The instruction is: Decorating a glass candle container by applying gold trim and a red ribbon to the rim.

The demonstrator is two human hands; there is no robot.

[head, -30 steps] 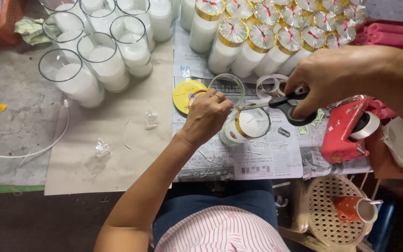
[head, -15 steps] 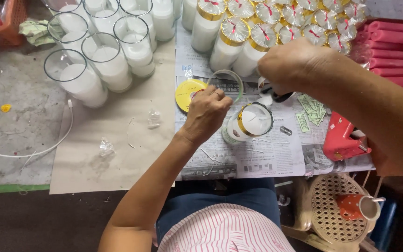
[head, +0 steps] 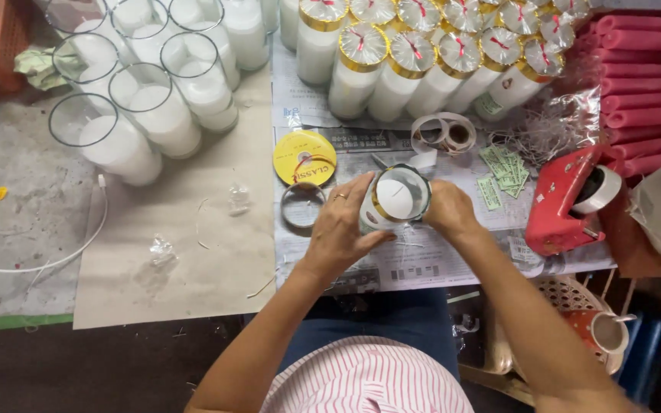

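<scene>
Both forearms come in from the bottom edge and meet over the newspaper (head: 437, 264) spread on the worktop (head: 9, 199). The left hand (head: 340, 229) is cupped round the left side of a glass candle jar (head: 394, 197), fingers curled onto the glass and thumb pointing toward the body, with a ring on one finger. The right hand (head: 447, 210) is wrapped on the jar's right side, fingers closed against it. So the jar is gripped between both palms, tilted so its mouth faces the camera, just above the paper in the middle of the view. It has white wax inside and a gold band round the rim.

Room is tight up top: a row of finished candles (head: 415, 61) with gold rims and red ribbon bows stands right behind the hands, and a cluster of plain glass jars (head: 154, 99), each part-filled with white wax, sits back left. The brown paper sheet (head: 185, 252) to the left has the most free space, just a few cellophane scraps.

Just left of the left hand there's a yellow ribbon spool (head: 304, 157) and a clear tape ring (head: 302, 205). Right of the jar lie small green labels (head: 503, 172), then a red tape dispenser (head: 568, 200). Pink foam tubes (head: 644, 84) are stacked at the far right edge. A red cup (head: 598, 330) sits in a basket below the worktop edge.
</scene>
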